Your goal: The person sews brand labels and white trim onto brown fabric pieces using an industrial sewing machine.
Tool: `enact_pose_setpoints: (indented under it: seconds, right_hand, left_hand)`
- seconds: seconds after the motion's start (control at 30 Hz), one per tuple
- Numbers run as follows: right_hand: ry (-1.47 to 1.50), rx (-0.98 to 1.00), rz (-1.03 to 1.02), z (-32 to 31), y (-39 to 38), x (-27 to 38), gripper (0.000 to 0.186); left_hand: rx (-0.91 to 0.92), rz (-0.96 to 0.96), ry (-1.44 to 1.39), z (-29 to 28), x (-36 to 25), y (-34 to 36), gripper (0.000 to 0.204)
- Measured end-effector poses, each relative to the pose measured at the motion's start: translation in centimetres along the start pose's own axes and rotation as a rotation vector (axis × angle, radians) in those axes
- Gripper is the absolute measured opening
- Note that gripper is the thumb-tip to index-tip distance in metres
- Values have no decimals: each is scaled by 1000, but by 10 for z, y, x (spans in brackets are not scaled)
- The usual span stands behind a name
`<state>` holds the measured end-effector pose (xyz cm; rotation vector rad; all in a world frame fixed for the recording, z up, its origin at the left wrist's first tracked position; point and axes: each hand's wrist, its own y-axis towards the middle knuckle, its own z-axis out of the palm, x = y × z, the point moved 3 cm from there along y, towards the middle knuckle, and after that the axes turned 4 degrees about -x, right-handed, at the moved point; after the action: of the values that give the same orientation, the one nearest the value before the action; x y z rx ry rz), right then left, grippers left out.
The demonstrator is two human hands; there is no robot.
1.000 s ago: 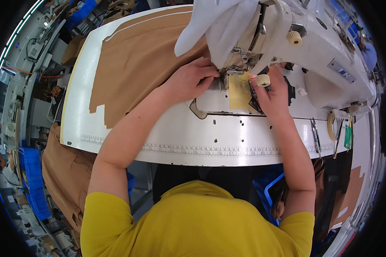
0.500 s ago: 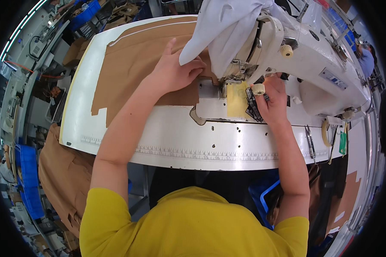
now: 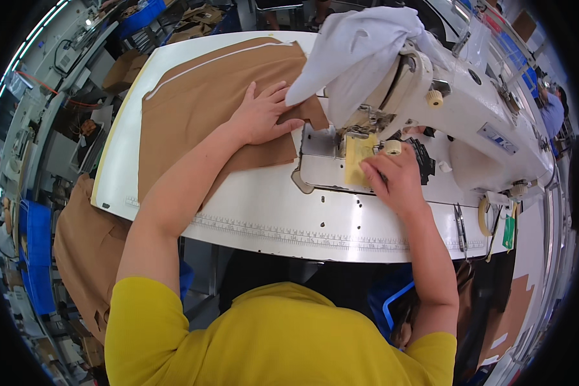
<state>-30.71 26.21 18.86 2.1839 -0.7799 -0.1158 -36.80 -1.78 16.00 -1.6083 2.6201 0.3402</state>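
My left hand (image 3: 262, 118) lies flat with spread fingers on a brown fabric panel (image 3: 193, 96), whose notched right edge reaches the plate of a white sewing machine (image 3: 476, 103). A white strip runs along the panel's far edge. Beside the needle area, my right hand (image 3: 397, 177) is bent over a yellow piece (image 3: 355, 161) on the machine bed, thumb and forefinger close together. What they pinch, if anything, is too small to see. Just right of that hand sits a bunch of small black pieces (image 3: 424, 161), partly hidden behind it.
White cloth (image 3: 367, 51) drapes over the machine head. Scissors-like snips (image 3: 460, 225) and a tape roll (image 3: 487, 215) are at the table's right. A printed ruler (image 3: 289, 237) follows the front edge. More brown fabric (image 3: 87, 244) hangs at the left; blue bins (image 3: 37, 238) stand beyond.
The brown panel has turned and its right edge has shifted, with my left hand flattening on it. My right hand has moved nearer and left, off the black pieces, which now lie farther right.
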Motion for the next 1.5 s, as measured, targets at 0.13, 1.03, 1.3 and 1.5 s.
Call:
enact_pose_setpoints:
  seconds: [0.13,1.03,1.3,1.5]
  right_hand:
    - [693,260,239,15,-1,73,19]
    - [962,202,189,61,-3,213,33]
    - [822,61,262,63,18,199,49]
    - [1154,216,139,40,2,207,23]
  left_hand:
    - [-48,-273,86,0,13,-26,71]
    - [-197,-735,66,0,19,-20,70]
    - [-173,-907,170,5,22,-15,73]
    - [-397,-671,209,2,14,-19,59]
